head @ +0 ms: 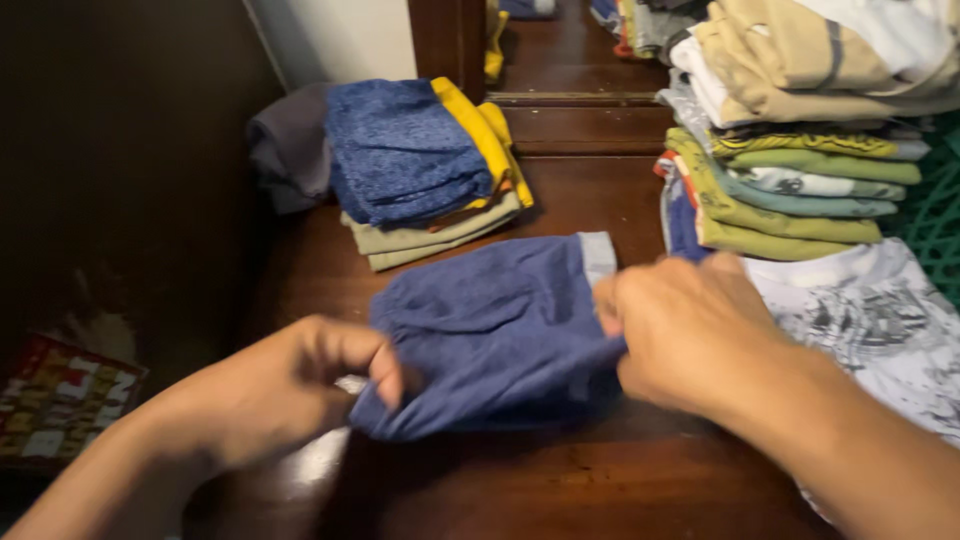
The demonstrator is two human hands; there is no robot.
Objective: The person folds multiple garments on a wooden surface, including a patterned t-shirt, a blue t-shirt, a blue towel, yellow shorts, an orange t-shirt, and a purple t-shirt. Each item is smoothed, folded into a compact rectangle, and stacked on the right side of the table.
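Head view showed the left hand (300, 385) pinched on the near-left corner of a blue garment (490, 330), while the right hand (680, 330) gripped its right edge. The garment lay on the dark wooden tabletop (560, 480) between both hands. Beyond it sat a small folded pile (420, 170); a taller stack of folded clothes (800, 150) stood far right, a white patterned shirt (880, 320) beside the right hand.

The light here is dim and warm, falling from above, so the left side sinks into near-black shadow. A pale glare patch sits on the tabletop (325, 455) below my left hand (285, 385). Both my hands and the shorts (490, 330) are smeared with motion blur, and the stacks behind look soft too.
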